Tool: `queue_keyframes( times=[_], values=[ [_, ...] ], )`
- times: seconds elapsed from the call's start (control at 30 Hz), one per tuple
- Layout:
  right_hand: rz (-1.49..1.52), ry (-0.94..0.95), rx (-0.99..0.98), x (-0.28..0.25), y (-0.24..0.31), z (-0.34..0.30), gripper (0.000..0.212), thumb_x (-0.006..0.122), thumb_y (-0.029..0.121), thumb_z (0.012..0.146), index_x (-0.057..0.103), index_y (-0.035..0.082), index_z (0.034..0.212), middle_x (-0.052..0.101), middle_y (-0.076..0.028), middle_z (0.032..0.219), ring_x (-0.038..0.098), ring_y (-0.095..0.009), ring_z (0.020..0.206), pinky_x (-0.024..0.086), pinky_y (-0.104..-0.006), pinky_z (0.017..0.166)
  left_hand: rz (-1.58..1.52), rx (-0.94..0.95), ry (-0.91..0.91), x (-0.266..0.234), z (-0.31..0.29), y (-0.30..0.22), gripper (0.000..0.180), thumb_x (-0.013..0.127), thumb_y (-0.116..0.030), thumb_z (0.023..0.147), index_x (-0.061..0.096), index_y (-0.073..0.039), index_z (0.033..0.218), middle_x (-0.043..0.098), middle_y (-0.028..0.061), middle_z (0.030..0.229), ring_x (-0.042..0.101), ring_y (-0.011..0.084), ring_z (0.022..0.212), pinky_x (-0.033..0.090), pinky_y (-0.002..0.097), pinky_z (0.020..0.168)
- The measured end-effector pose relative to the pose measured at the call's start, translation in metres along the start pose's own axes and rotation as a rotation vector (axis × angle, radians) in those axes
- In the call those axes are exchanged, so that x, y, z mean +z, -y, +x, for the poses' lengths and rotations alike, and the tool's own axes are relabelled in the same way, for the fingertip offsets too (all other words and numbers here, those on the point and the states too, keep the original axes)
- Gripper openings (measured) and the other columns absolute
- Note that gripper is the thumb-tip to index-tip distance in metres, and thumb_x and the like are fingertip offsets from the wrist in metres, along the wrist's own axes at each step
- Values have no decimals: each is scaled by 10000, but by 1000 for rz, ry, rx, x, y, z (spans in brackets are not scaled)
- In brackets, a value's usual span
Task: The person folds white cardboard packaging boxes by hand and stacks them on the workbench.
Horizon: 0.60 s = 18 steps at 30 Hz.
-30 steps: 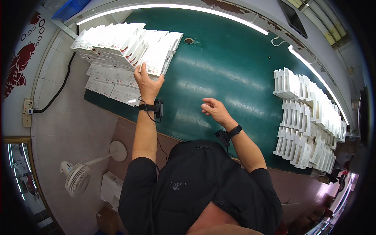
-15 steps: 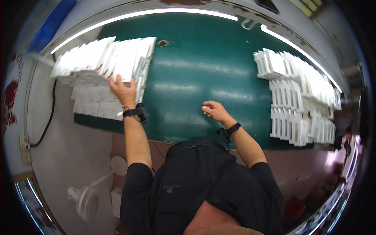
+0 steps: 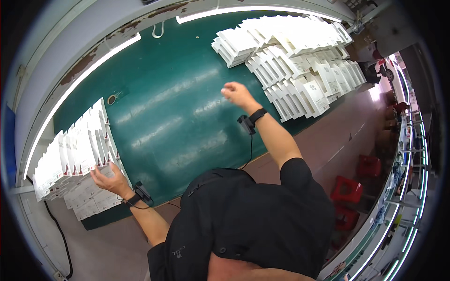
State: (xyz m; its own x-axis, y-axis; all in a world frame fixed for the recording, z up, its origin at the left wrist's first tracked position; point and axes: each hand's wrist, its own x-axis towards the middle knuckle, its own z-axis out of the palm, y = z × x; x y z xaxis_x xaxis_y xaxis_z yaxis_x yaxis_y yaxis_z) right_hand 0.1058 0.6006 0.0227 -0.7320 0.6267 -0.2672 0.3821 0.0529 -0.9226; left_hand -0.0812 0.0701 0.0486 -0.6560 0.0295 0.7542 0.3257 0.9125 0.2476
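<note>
My left hand (image 3: 110,181) is at the near side of a row of white flat boxes (image 3: 79,150) on the left of the table. Its fingers are spread, with the fingertips at the boxes' lower edge; whether they touch is hard to tell. Over the green table (image 3: 173,112), my right hand (image 3: 239,95) is closed with curled fingers, and nothing shows in it. To its right stand several rows of white boxes (image 3: 316,96), leaning on one another. Each wrist wears a black strap with a small black device.
A light tube (image 3: 258,8) runs along the shelf edge at the back. The table has a round hole (image 3: 111,99) near the left boxes. Red stools (image 3: 347,189) stand on the floor at the right, and a black cable (image 3: 58,234) hangs at the left.
The view has turned to the right. My right hand has moved forward and closer to the right-hand boxes, still closed. My left hand stays at the left boxes, its fingers spread.
</note>
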Motion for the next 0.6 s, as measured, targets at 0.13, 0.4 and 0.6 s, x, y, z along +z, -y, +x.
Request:
queue_keyframes(
  times=[0.13,0.4,0.6],
  values=[
    [51,-280,30,-61,12,53,572,734,328,912,587,-20,1341,687,-143,1133,681,-207,936,555,-315,769,-110,-10,139,-9,-31,-40,516,725,-219,896,578,-74,1369,492,203,1466,493,397,1331,404,496,1117],
    [-836,-705,-249,-83,30,125,827,734,553,826,515,43,1438,493,-203,1460,543,-369,1282,466,-477,1051,-228,-36,325,-13,-61,-76,483,702,-167,891,593,-33,1341,524,191,1438,494,381,1341,404,462,1130],
    [-944,-624,-129,-89,53,138,842,749,567,821,504,31,1423,493,-202,1391,551,-373,1244,486,-465,1025,-221,-92,370,-17,-70,-76,469,699,-153,886,601,-27,1327,535,193,1428,504,381,1329,408,457,1127]
  ],
)
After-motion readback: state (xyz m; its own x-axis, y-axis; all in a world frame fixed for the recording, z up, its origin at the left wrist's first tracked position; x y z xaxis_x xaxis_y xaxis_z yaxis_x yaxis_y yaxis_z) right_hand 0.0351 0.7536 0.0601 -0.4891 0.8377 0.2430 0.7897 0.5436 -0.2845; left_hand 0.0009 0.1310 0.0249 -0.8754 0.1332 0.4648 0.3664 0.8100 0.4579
